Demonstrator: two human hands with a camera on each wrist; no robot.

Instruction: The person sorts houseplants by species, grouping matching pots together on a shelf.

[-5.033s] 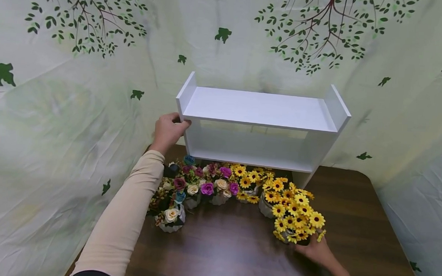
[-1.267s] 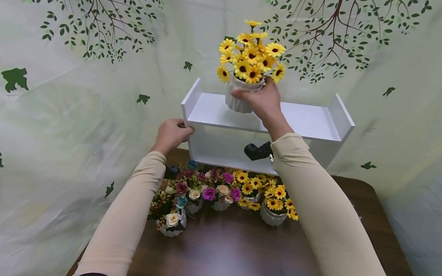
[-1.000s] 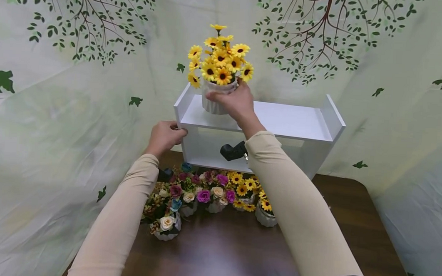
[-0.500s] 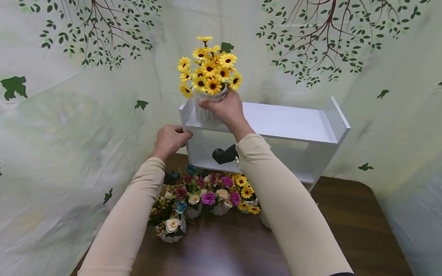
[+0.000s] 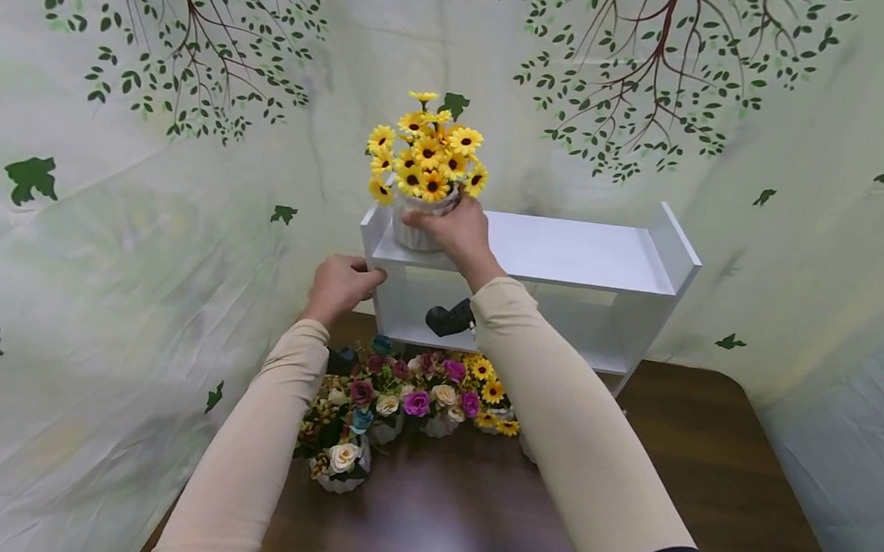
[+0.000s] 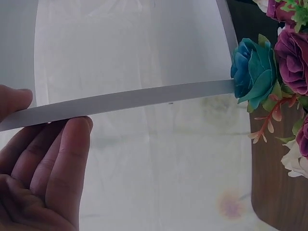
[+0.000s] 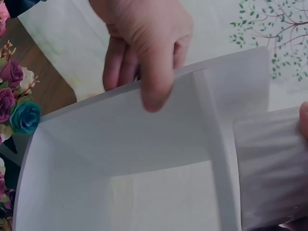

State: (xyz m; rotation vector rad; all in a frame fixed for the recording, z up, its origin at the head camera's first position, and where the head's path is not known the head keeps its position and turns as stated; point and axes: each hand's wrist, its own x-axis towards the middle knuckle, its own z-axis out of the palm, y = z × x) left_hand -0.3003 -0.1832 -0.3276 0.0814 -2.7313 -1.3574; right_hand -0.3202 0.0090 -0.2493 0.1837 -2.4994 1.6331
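Observation:
A white shelf unit (image 5: 571,249) with two tiers stands at the back of the table. My right hand (image 5: 455,231) grips a ribbed white flowerpot (image 5: 410,224) of yellow daisy-like flowers (image 5: 427,154) at the left end of its top board. In the right wrist view the pot's side (image 7: 269,168) shows right at that board, with one fingertip at the edge. My left hand (image 5: 342,287) pinches the shelf's left side panel. The left wrist view has the thumb (image 6: 14,100) on one face of that panel and the fingers (image 6: 67,163) on the other.
Several potted flowers stand along the shelf's foot: a pot with cream roses (image 5: 342,458), purple roses (image 5: 416,403) and yellow flowers (image 5: 492,391). My right forearm partly hides another pot. The brown table (image 5: 703,456) reaches a leaf-printed cloth backdrop (image 5: 214,189).
My right hand has lifted the yellow flowerpot from the table's right side, carried it left over the top board and lowered it at the left end. The left hand keeps its hold.

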